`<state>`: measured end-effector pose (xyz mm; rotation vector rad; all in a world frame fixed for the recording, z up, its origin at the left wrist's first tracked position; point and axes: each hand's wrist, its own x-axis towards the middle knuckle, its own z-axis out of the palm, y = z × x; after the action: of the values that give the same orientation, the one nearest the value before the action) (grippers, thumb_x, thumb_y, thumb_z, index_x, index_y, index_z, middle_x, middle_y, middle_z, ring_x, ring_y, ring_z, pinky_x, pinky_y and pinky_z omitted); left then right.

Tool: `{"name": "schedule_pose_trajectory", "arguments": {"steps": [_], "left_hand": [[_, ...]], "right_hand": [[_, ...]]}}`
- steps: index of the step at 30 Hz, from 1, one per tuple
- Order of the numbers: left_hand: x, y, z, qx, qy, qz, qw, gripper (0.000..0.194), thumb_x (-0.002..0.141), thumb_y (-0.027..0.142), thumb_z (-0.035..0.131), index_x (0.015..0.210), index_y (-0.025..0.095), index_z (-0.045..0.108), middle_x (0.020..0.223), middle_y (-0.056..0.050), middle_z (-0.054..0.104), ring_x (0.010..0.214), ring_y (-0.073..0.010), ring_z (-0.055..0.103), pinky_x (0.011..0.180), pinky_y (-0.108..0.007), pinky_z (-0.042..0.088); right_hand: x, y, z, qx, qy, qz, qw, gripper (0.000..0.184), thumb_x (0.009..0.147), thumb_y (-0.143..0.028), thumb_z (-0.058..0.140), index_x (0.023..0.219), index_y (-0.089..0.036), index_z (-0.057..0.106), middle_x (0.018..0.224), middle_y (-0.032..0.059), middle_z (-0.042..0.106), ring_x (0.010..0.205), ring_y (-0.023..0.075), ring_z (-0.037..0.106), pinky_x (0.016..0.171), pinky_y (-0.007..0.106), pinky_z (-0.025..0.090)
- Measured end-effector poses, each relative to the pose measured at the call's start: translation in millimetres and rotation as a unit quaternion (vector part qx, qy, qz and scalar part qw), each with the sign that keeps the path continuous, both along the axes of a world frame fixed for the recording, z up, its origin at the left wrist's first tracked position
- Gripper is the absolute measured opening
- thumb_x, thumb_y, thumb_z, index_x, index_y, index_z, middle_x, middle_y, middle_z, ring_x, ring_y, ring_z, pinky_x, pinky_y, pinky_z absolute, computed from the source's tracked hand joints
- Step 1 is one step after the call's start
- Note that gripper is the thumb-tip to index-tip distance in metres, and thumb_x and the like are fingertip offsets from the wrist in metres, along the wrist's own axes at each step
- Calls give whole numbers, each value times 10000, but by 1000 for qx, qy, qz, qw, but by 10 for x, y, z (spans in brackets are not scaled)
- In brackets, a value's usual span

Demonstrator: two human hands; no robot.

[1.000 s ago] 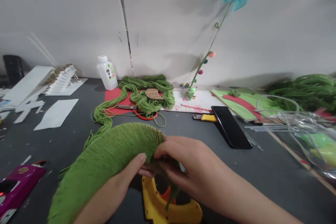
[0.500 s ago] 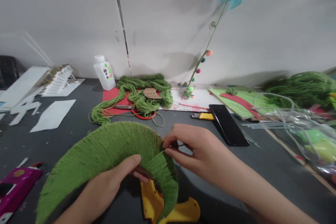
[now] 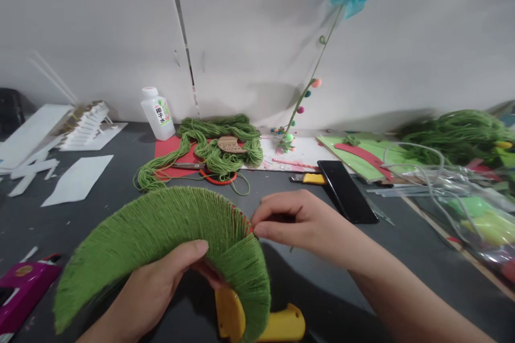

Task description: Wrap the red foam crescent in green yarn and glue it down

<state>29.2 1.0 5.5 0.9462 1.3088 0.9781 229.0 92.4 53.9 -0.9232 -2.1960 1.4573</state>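
Observation:
My left hand [image 3: 161, 278] grips a crescent shape wrapped in green yarn [image 3: 153, 230], thumb on its front face and fingers behind the inner curve. At the crescent's outer right edge, the fingertips of my right hand [image 3: 293, 220] are pinched together. A short green yarn end [image 3: 292, 249] shows below that hand; most of the strand is hidden by the fingers. Beside the pinch, a strip of red base shows between yarn turns. Partly behind the crescent's right tip lies a yellow tool [image 3: 285, 324], perhaps a glue gun.
Beyond the crescent lie a green yarn skein [image 3: 237, 144] and orange-handled scissors [image 3: 219, 177]. A yellow cutter [image 3: 314, 178] and black phone [image 3: 348, 191] are at right. A white bottle [image 3: 157, 113] stands near the wall; a purple tool [image 3: 26, 289] sits at left.
The crescent has tilted slightly, raising its left tip, and more red shows near the pinch. My right hand has turned a little at the edge. The view has shifted slightly.

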Motion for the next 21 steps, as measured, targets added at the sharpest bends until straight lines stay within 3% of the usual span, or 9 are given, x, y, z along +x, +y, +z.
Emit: {"name": "schedule_pose_trajectory", "arguments": {"steps": [2, 4, 7, 10, 13, 16, 21], "left_hand": [[-2, 8, 12, -9, -44, -35, 998, 421, 824, 346, 454, 518, 177, 688, 529, -28, 682, 528, -154, 581, 594, -247, 475], [-1, 25, 20, -28, -77, -39, 996, 473, 851, 355, 467, 460, 170, 657, 459, -18, 637, 470, -125, 541, 563, -222, 456], [14, 60, 31, -50, -172, 17, 984, 313, 809, 290, 584, 557, 145, 701, 575, -26, 684, 608, -136, 606, 655, -217, 485], [48, 79, 50, -23, -309, 85, 947, 66, 723, 173, 671, 691, 172, 728, 804, -18, 729, 866, -180, 641, 832, -272, 492], [100, 57, 81, 17, -377, 85, 922, 162, 709, 160, 678, 853, 217, 728, 936, -9, 722, 1027, -213, 602, 907, -310, 468], [149, 16, 97, 28, -349, 44, 936, 323, 727, 211, 686, 1048, 232, 673, 1026, -29, 699, 1076, -236, 579, 919, -322, 454], [154, -4, 46, -4, -188, 87, 978, 348, 802, 303, 636, 1140, 223, 608, 1037, -41, 696, 1007, -212, 608, 841, -293, 483]], "right_hand": [[-19, -8, -31, -30, 16, 0, 999, 158, 815, -265, 569, 724, -143, 611, 624, -39, 504, 559, 70, 412, 519, 186, 328], [-48, -44, -43, -4, 22, -21, 1000, 131, 810, -204, 533, 696, -149, 567, 590, -52, 457, 526, 64, 374, 489, 179, 304], [-96, -156, -24, 176, 12, -47, 983, 137, 782, -101, 482, 664, -159, 521, 583, -50, 445, 522, 67, 382, 486, 176, 296], [-139, -312, -16, 430, -30, -9, 902, 182, 797, -84, 458, 642, -166, 507, 590, -27, 466, 527, 91, 378, 485, 217, 269], [-186, -442, -62, 565, -105, 69, 816, 143, 803, -106, 487, 684, -176, 525, 618, -2, 512, 531, 132, 360, 466, 280, 214], [-238, -498, -132, 590, -139, 111, 787, 51, 794, -156, 542, 745, -173, 541, 641, 3, 518, 546, 155, 369, 458, 304, 191], [-262, -454, -171, 563, -147, 128, 803, 39, 829, -159, 529, 796, -164, 549, 687, 8, 537, 588, 160, 401, 477, 299, 225]]}}
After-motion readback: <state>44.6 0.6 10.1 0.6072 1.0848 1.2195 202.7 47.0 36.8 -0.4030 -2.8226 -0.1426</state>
